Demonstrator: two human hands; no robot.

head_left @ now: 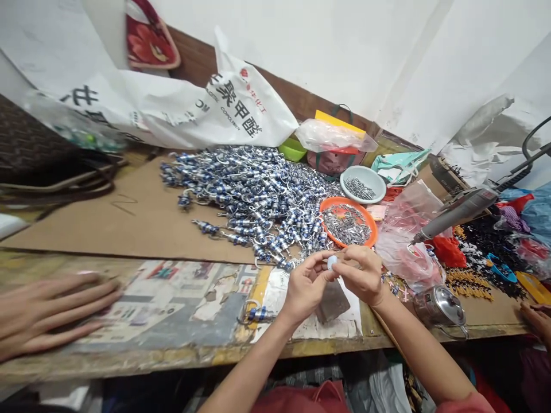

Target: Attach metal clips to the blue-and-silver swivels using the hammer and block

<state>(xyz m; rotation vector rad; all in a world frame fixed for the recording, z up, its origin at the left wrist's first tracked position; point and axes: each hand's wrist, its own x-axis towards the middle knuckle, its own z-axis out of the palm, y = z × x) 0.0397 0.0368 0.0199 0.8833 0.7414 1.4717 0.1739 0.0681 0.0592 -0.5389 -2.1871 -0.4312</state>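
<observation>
Near the table's front edge, my left hand (306, 287) and my right hand (361, 274) meet, fingers bent around a small pale blue-white round part (332, 262). Both thumbs and fingertips press on it. Below the hands a grey-brown block (333, 303) rests on a white sheet (282, 295). A blue and silver assembly (259, 314) lies left of my left wrist. Behind the hands spreads a large heap of similar blue and silver pieces (245, 192). An orange tray (372, 229) of small metal parts stands just beyond my right hand.
Another person's hand (55, 312) lies flat at the left edge; part of another hand (536, 321) shows far right. A grey electric screwdriver (458, 213) hangs at the right, above plastic bags. A metal pot (439, 307) and a pale bowl (379, 186) stand on the table.
</observation>
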